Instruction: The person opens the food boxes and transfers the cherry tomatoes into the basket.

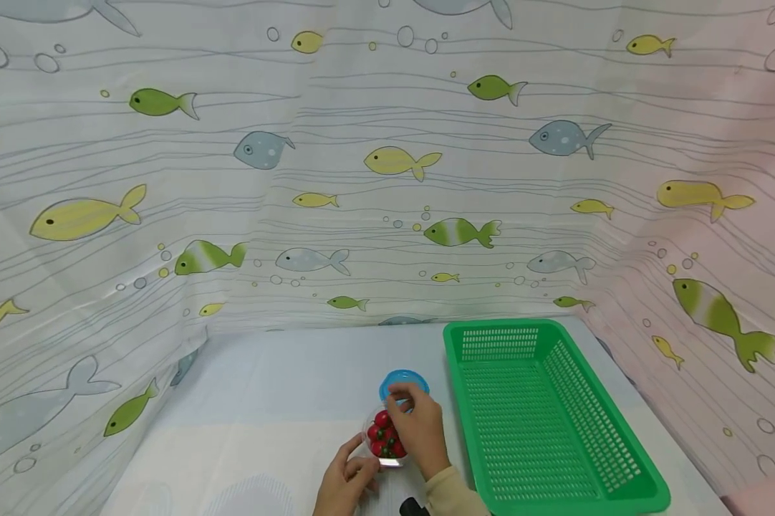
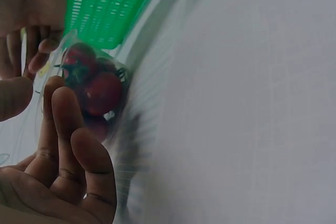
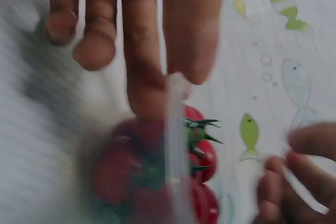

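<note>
A clear plastic container (image 1: 390,462) of red cherry tomatoes (image 1: 386,433) stands on the table, its top uncovered. My right hand (image 1: 420,426) reaches over its far right side. Seen from the right wrist, the thumb and index finger (image 3: 147,85) of that hand pinch the container's rim (image 3: 176,93). On the near left side is my left hand (image 1: 345,479), its fingers (image 2: 68,111) extended loosely beside the container wall and its thumb apart from them. Just behind the container lies a round blue lid (image 1: 394,375), partly covered by the right hand.
A large green plastic basket (image 1: 458,416) with perforated walls stands to the right of the container. Fish-patterned sheeting (image 1: 362,229) surrounds the table at the back and sides. A small black object (image 1: 412,507) shows at the bottom edge near the right sleeve (image 1: 450,493).
</note>
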Demonstrator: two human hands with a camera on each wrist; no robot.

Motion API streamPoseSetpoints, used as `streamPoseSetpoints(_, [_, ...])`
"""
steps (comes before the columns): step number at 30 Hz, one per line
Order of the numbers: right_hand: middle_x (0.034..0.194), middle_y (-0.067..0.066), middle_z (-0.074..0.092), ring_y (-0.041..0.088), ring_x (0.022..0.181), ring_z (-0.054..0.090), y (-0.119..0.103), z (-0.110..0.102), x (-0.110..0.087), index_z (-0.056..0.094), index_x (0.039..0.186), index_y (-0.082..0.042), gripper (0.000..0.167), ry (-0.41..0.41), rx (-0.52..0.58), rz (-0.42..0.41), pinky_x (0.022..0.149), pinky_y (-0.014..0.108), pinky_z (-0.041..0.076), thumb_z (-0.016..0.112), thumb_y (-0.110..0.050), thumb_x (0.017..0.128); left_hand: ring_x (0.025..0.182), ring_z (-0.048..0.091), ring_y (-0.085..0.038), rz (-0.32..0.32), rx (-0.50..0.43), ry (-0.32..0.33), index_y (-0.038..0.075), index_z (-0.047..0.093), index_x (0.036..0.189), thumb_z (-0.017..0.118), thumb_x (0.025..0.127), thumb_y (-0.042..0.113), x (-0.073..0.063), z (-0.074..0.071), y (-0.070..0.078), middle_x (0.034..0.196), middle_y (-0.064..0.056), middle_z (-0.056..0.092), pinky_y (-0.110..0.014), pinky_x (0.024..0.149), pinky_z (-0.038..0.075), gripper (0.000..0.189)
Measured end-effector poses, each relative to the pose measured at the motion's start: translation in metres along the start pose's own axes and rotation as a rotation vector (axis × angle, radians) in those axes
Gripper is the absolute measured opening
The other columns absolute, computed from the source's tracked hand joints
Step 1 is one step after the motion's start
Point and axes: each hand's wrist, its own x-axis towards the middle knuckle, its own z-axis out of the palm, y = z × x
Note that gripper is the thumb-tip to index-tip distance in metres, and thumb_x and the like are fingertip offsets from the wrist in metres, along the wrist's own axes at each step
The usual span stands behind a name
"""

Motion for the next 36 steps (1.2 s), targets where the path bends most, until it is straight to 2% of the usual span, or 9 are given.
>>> streamPoseSetpoints(3, [0.091, -0.004, 0.07, 0.009, 0.076, 0.061, -0.005, -0.002, -0.004, 0.073, 0.106, -0.009, 0.016, -0.196, -0.079, -0.068, 0.067, 0.027, 0.053, 0.074, -0.014, 0.091, 0.076, 0.067, -0.022, -0.014, 0.01, 0.008, -0.011, 0.025, 0.153, 0.064, 0.101, 0.035, 0.001, 0.0, -0.002, 0.094, -0.006, 0.074, -0.033, 0.066, 0.05, 0.08])
streamPoseSetpoints(5, [0.089, -0.002, 0.069, 0.008, 0.074, 0.06, -0.006, -0.002, -0.005, 0.072, 0.105, -0.006, 0.016, -0.27, -0.14, -0.11, 0.064, 0.026, 0.052, 0.076, -0.011, 0.09, 0.077, 0.067, -0.023, -0.017, 0.018, 0.012, -0.01, 0.025, 0.154, 0.064, 0.1, 0.037, 0.002, 0.0, -0.003, 0.096, -0.006, 0.075, -0.034, 0.067, 0.051, 0.081])
streamPoseSetpoints(10, [0.083, -0.001, 0.066, 0.008, 0.074, 0.058, -0.008, 0.0, -0.007, 0.072, 0.1, -0.005, 0.017, -0.327, -0.312, -0.183, 0.064, 0.026, 0.051, 0.081, -0.011, 0.086, 0.082, 0.067, -0.026, -0.003, 0.014, 0.015, -0.009, 0.025, 0.155, 0.064, 0.1, 0.039, -0.001, 0.003, -0.002, 0.102, -0.009, 0.074, -0.04, 0.072, 0.052, 0.082])
streamPoseSetpoints(14, [0.08, -0.003, 0.064, 0.008, 0.074, 0.055, -0.013, 0.002, -0.007, 0.073, 0.095, -0.006, 0.018, -0.367, -0.416, -0.205, 0.063, 0.025, 0.05, 0.083, -0.017, 0.084, 0.08, 0.067, -0.024, -0.017, 0.021, 0.038, -0.007, 0.029, 0.154, 0.066, 0.099, 0.04, -0.002, 0.003, -0.001, 0.098, -0.007, 0.074, -0.037, 0.07, 0.051, 0.082])
streamPoseSetpoints(19, [0.074, -0.003, 0.063, 0.008, 0.07, 0.055, -0.018, 0.004, -0.008, 0.074, 0.088, -0.007, 0.016, -0.359, -0.524, -0.271, 0.06, 0.024, 0.048, 0.085, -0.019, 0.083, 0.077, 0.066, -0.02, -0.015, 0.027, 0.043, -0.008, 0.03, 0.153, 0.067, 0.098, 0.036, 0.0, 0.002, -0.002, 0.096, -0.003, 0.075, -0.032, 0.066, 0.05, 0.079])
streamPoseSetpoints(24, [0.071, -0.002, 0.062, 0.013, 0.067, 0.057, -0.025, 0.007, -0.011, 0.075, 0.084, -0.009, 0.013, -0.292, -0.699, -0.363, 0.06, 0.028, 0.05, 0.084, -0.018, 0.082, 0.078, 0.065, -0.018, -0.006, 0.031, 0.043, -0.008, 0.03, 0.153, 0.067, 0.099, 0.034, 0.001, 0.001, -0.003, 0.091, -0.002, 0.074, -0.03, 0.065, 0.049, 0.078])
streamPoseSetpoints(27, [0.073, 0.001, 0.064, 0.018, 0.069, 0.06, -0.028, 0.01, -0.013, 0.075, 0.085, -0.01, 0.014, -0.257, -0.782, -0.377, 0.062, 0.032, 0.053, 0.085, -0.02, 0.08, 0.078, 0.065, -0.017, 0.002, 0.031, 0.038, -0.009, 0.029, 0.153, 0.067, 0.099, 0.033, 0.001, 0.0, -0.004, 0.091, -0.001, 0.074, -0.03, 0.065, 0.049, 0.079])
streamPoseSetpoints(31, [0.074, 0.003, 0.064, 0.019, 0.071, 0.061, -0.028, 0.013, -0.013, 0.076, 0.083, -0.011, 0.016, -0.238, -0.814, -0.355, 0.062, 0.034, 0.054, 0.087, -0.021, 0.078, 0.079, 0.066, -0.018, -0.005, 0.034, 0.041, -0.009, 0.029, 0.153, 0.067, 0.098, 0.034, 0.001, 0.0, -0.004, 0.092, -0.001, 0.074, -0.03, 0.066, 0.049, 0.079])
streamPoseSetpoints(36, [0.073, 0.003, 0.063, 0.019, 0.071, 0.062, -0.027, 0.014, -0.012, 0.077, 0.081, -0.009, 0.013, -0.234, -0.778, -0.345, 0.06, 0.033, 0.055, 0.087, -0.017, 0.079, 0.079, 0.066, -0.02, -0.021, 0.036, 0.053, -0.007, 0.03, 0.153, 0.068, 0.098, 0.038, 0.0, 0.001, -0.003, 0.094, -0.002, 0.075, -0.032, 0.066, 0.049, 0.081])
